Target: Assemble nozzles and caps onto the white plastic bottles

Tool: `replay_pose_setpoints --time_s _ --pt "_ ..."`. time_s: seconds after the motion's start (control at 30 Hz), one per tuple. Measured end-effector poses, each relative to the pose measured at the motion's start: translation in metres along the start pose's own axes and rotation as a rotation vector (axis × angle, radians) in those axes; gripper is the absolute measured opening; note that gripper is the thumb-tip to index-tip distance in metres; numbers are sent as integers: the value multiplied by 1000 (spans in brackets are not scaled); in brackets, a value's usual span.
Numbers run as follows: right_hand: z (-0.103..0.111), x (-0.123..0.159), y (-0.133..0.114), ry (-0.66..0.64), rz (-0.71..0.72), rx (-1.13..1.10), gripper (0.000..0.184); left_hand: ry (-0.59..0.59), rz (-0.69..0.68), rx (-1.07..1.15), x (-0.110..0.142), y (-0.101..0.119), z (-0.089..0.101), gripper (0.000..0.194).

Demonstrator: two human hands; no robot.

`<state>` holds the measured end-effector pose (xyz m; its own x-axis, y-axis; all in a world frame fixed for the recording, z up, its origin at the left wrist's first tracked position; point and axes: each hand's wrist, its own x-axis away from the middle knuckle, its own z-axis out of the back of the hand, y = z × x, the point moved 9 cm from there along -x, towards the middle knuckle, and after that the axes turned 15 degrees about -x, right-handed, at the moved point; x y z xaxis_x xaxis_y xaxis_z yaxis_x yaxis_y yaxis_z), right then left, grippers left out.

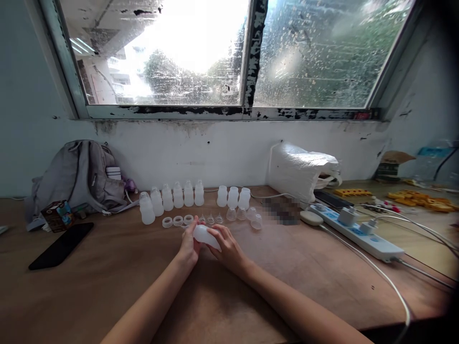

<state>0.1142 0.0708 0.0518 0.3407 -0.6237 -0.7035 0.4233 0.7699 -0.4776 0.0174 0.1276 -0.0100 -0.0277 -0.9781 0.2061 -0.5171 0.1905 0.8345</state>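
A white, translucent baby bottle [205, 235] lies tilted between my two hands, just above the table. My left hand [190, 242] grips its left end, and my right hand [226, 243] has its fingers over the right side. Right behind my hands, white bottle rings [178, 220] stand in a row beside several clear silicone nipples [210, 219]. To the right of these are clear domed caps [241, 213], one of them tipped over [256, 222]. Farther back stand several capped bottles [178, 195] in a line and three open bottle bodies [233, 196].
On the left are a grey backpack [79, 177], a small carton [58, 215] and a black phone [61, 246]. A white plastic bag [301, 169] leans on the wall. To the right, a power strip [358, 234] with cables lies near yellow plastic parts [419, 199].
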Motion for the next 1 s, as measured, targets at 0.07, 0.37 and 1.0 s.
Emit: replay_pose_setpoints --time_s 0.07,0.37,1.0 --pt "-2 0 3 -10 -98 -99 39 58 -53 -58 2 4 5 19" --pt "-3 7 26 20 -559 -478 33 53 -194 -221 11 13 2 13" --pt "-39 33 31 63 -957 -1098 35 208 -345 -368 30 34 4 15"
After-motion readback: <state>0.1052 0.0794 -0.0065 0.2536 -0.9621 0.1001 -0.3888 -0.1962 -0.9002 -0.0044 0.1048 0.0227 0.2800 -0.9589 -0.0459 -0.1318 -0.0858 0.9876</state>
